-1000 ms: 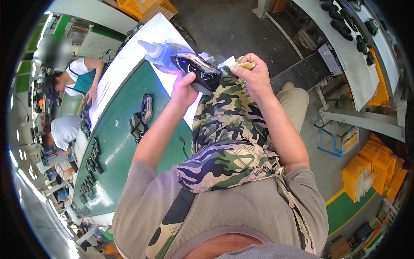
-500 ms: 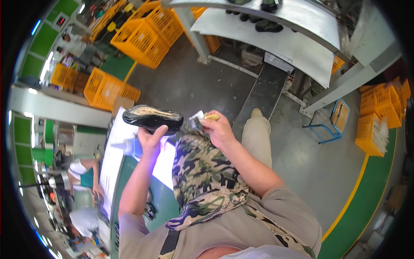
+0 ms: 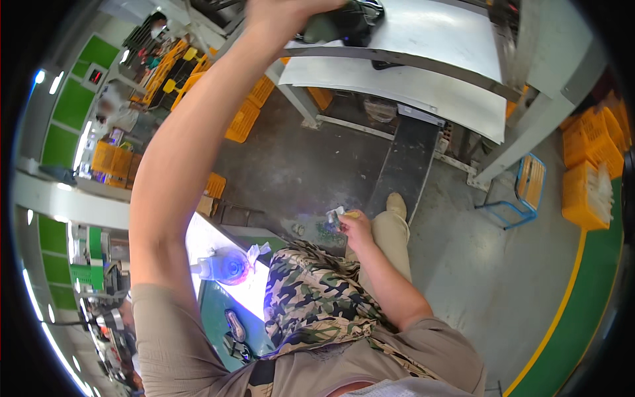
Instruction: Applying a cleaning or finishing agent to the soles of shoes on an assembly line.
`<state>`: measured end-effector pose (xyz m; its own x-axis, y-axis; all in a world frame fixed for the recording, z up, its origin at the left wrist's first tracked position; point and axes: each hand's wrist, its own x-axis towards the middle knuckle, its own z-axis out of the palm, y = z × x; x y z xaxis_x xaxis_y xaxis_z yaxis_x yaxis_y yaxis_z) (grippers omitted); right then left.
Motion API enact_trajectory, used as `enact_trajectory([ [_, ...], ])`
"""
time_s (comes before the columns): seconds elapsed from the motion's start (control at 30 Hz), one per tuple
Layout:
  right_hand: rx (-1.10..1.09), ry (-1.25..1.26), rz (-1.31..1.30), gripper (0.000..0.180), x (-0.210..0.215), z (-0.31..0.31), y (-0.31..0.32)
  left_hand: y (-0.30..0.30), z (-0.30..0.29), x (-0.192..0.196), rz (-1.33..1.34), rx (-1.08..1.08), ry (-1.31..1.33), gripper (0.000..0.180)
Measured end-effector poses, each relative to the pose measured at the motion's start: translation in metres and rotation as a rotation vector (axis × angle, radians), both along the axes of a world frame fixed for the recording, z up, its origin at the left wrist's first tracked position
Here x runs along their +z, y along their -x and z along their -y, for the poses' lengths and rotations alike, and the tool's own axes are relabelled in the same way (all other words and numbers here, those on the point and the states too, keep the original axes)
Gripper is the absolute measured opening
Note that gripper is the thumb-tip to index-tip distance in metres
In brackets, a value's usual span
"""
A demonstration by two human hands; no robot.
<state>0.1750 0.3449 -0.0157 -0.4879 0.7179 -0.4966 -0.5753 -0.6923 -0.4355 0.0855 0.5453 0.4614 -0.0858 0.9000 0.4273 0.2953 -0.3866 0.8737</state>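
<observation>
High over a steel shelf point(image 3: 423, 59), the left hand point(image 3: 284, 16) grips a dark shoe point(image 3: 344, 23) lying crosswise, while the right hand point(image 3: 355, 228), low by the knee, pinches a small yellow tool point(image 3: 352, 214) and rag point(image 3: 334, 216).

Shoe point(image 3: 344, 23) — from lap to shelf point(image 3: 423, 73)

Shoe point(image 3: 344, 23) on shelf point(image 3: 423, 73) ahead, crates point(image 3: 589, 178) right, bottle point(image 3: 225, 266) on table point(image 3: 218, 311) left
</observation>
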Motion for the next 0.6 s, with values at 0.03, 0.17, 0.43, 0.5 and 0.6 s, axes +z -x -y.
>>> enact_trajectory([
  [0.03,0.074,-0.020,-0.032,0.024,0.012,0.002,0.010,-0.011,-0.001,0.028,-0.337,0.296,0.176,0.047],
  [0.17,-0.011,-0.005,0.035,0.025,0.005,-0.003,0.003,-0.054,-0.061,-0.011,-1.039,0.309,0.049,0.070],
  [0.43,0.065,-0.053,0.018,0.022,-0.010,-0.001,-0.001,-0.041,0.058,-0.084,-0.536,0.139,-0.399,0.061],
  [0.5,0.030,-0.049,0.047,0.020,-0.015,-0.003,0.001,-0.016,0.149,-0.101,-0.467,0.096,-0.157,0.067],
  [0.6,0.108,-0.089,0.081,0.007,-0.033,-0.011,-0.007,0.047,0.276,-0.172,-0.472,0.180,0.014,0.059],
])
